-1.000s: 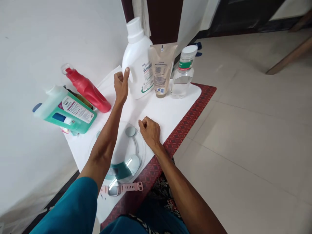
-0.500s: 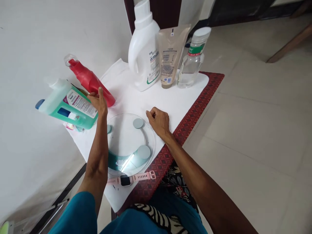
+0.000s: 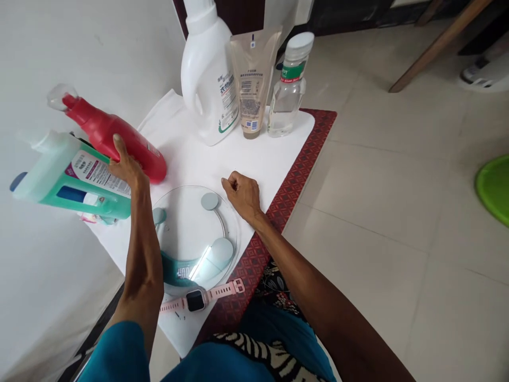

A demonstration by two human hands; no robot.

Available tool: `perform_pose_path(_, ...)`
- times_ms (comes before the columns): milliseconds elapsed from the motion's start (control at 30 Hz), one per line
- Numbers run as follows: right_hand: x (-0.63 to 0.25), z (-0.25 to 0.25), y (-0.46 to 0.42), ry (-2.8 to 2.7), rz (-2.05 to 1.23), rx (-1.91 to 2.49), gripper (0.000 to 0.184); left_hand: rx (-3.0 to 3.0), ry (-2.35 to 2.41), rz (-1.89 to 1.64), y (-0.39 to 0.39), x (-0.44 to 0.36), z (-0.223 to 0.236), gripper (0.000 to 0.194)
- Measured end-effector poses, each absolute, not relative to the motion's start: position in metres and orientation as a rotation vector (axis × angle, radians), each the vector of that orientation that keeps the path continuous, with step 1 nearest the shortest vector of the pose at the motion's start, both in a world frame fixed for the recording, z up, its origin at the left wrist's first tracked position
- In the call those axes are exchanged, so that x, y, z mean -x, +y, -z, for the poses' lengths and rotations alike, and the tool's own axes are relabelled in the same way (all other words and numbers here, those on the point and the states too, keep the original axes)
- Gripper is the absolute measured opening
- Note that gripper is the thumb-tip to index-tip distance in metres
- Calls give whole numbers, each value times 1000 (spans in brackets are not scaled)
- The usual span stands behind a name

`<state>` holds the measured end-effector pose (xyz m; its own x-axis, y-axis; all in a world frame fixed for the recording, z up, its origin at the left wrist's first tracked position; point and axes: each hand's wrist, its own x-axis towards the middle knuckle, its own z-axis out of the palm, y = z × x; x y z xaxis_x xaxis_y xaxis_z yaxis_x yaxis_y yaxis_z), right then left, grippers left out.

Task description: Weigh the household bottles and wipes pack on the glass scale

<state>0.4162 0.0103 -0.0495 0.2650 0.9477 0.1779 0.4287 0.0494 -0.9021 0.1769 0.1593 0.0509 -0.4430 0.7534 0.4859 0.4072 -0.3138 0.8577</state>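
Observation:
My left hand [image 3: 128,168] is at a red bottle [image 3: 119,135] with a clear cap, its thumb lying up along the bottle's side. Its other fingers are curled and partly hidden between this bottle and a green jug [image 3: 104,197] with a white-and-purple label. Whether the red bottle's base touches the table I cannot tell. My right hand [image 3: 243,195] rests closed in a loose fist on the white tabletop, beside the round glass scale [image 3: 186,212]; nothing shows in it. A pink-strapped watch [image 3: 195,300] lies at the scale's near edge.
At the back of the table [image 3: 191,159] stand a large white detergent bottle [image 3: 207,74], a beige tube [image 3: 254,79] and a clear bottle [image 3: 286,101]. The wall [image 3: 79,48] borders the left. On the floor at right are a wooden leg [image 3: 433,55] and a green object [image 3: 495,188].
My view has turned to the right. My left hand has moved left along the red bottle, which now looks nearer and more leaning. My right hand stays closed in place.

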Motion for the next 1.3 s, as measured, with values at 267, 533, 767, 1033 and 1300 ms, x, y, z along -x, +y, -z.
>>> perform_pose_path(267, -417, 50, 10, -1319, -678, 1543, 36, -1360, 1555, -1954, 120, -187, -100, 79)
perform_pose_path(533, -416, 50, 10, -1284, -700, 1528, 36, -1362, 1475, -1779, 14, -187, -136, 91)
perform_pose_path(767, -416, 48, 11, -1302, -674, 1555, 35, -1304, 1391, -1723, -77, -177, -114, 88)
perform_pose_path(1033, -415, 51, 12, -1309, -632, 1571, 36, -1273, 1280, -1680, -92, -171, -83, 89)
perform_pose_path(1300, -415, 55, 13, -1323, -601, 1548, 38, -1332, 1253, -1555, -93, -159, -74, 87)
